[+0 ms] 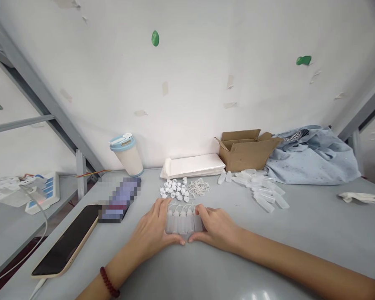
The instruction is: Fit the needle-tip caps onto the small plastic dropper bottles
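Several small translucent plastic bottles [182, 224] lie side by side in a row on the grey table, thin curved strings at their tops. My left hand [154, 227] is closed around the row's left end, thumb along the near side. From the right, my right hand [218, 227] grips the other end, its fingertips at the tops. Just beyond the row sit a cluster of small white caps [174, 189] and a pile of thin off-white strips [200, 187]. More loose translucent bottles [264, 189] lie to the right, farther back.
At left are a black-screened phone [68, 239], a second device [121, 200] with a blurred screen, and a lidded cup [127, 156]. Along the wall stand a flat white stack [195, 166], an open cardboard box [250, 152] and a blue cloth bundle [312, 160]. A crumpled tissue [361, 197] lies far right.
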